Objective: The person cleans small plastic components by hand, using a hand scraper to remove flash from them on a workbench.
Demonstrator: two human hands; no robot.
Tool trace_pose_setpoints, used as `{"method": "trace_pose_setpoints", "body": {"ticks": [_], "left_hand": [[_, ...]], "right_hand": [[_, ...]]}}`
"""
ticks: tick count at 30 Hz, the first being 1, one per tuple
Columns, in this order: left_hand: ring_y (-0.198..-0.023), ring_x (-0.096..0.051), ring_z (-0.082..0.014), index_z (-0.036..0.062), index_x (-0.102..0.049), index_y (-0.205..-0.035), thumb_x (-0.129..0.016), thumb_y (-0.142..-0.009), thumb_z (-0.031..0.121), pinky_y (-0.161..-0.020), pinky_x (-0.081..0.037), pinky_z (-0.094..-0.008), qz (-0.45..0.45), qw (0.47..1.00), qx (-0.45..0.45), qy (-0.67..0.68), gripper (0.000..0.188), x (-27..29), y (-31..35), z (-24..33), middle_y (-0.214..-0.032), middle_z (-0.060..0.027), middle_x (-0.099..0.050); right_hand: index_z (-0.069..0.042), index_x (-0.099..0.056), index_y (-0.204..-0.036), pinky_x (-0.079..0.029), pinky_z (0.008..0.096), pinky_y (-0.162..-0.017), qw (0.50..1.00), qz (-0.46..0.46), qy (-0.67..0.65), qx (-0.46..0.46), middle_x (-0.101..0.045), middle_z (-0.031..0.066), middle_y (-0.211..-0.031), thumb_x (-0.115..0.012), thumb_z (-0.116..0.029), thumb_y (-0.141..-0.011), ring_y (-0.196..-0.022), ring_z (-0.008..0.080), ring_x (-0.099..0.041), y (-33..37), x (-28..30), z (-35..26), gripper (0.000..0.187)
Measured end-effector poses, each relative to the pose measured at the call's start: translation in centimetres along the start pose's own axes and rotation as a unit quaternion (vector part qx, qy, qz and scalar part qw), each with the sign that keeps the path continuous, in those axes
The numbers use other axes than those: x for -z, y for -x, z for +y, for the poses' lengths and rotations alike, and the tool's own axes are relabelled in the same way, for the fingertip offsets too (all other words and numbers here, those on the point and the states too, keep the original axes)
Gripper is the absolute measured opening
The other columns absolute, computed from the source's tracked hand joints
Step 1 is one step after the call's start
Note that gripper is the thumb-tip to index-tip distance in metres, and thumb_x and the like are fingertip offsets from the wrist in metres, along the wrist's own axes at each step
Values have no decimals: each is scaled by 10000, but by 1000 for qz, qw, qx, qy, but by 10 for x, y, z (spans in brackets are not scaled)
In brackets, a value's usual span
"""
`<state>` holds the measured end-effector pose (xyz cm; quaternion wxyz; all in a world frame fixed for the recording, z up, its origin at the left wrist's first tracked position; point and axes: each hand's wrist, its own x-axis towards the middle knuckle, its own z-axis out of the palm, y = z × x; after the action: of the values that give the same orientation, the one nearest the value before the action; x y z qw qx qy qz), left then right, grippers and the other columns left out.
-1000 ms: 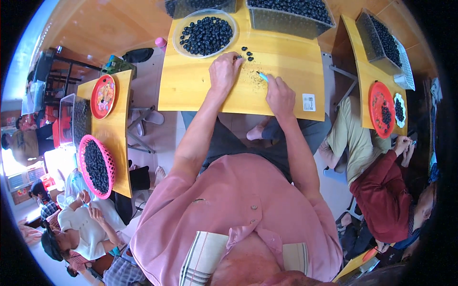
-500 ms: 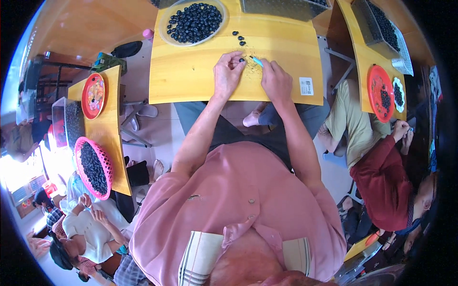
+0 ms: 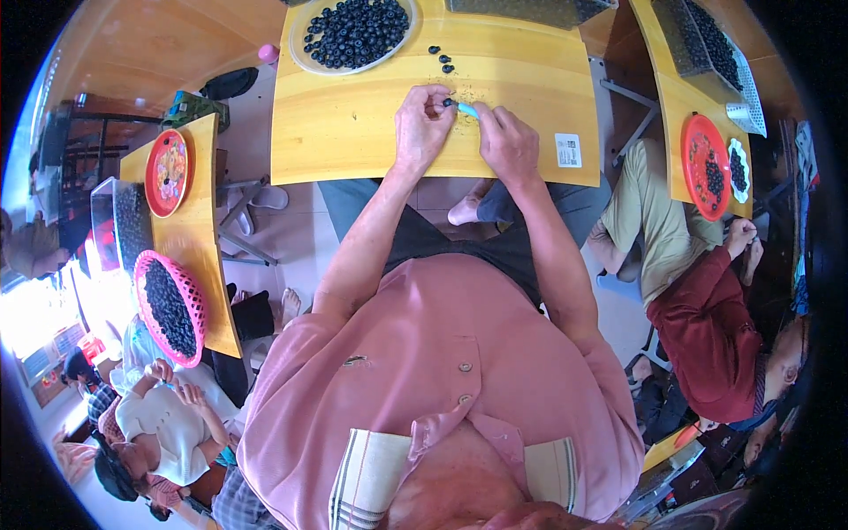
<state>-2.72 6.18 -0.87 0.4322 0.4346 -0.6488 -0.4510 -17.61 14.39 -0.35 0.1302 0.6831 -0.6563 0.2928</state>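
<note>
Between the thumb and fingers of my left hand (image 3: pixel 422 128) is a small black round part (image 3: pixel 448 102). My right hand (image 3: pixel 510 141) is closed on a slim light-blue-handled trimming tool (image 3: pixel 467 110). The tool's front end meets the black part, or comes very close to it; the tip itself is too small to make out. Both hands are above the yellow wooden table (image 3: pixel 353 132). Several fine shavings (image 3: pixel 464 90) lie around them. Three loose black parts (image 3: pixel 444 58) sit in a short row just beyond.
At the table's far left a pale bowl (image 3: pixel 298 58) holds a heap of black parts; a clear bin (image 3: pixel 521 12) stands at the far edge. A white label (image 3: pixel 568 150) is stuck near right. Side tables hold a pink basket (image 3: pixel 201 309) and red trays (image 3: pixel 704 132), with people seated there.
The tool has come left against the black part, and my hands are closer together. The table and surroundings sit slightly higher in the view.
</note>
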Motion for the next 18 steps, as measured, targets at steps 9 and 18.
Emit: {"method": "trace_pose_setpoints", "body": {"ticks": [9,18], "left_hand": [[-730,-629,-108,-5,-688,-1113,-753,-827,-34,-684,-545,-262,-13,1000,-20,-9,295,-1,-1,-3,-890,-64,-683],[-791,-661,-106,-2,-679,-1143,-756,-827,-49,-741,-568,-259,-28,1000,-5,-7,329,-1,0,-1,-924,-60,-706]], "right_hand": [[-101,-677,-1081,-540,364,-557,1000,3,-4,3,-560,34,-756,-663,-61,-842,-680,208,-656,1,-2,1,243],[-111,-682,-1085,-543,377,-548,1000,-12,12,-9,-552,38,-744,-659,-78,-846,-662,214,-651,3,-4,2,242]]}}
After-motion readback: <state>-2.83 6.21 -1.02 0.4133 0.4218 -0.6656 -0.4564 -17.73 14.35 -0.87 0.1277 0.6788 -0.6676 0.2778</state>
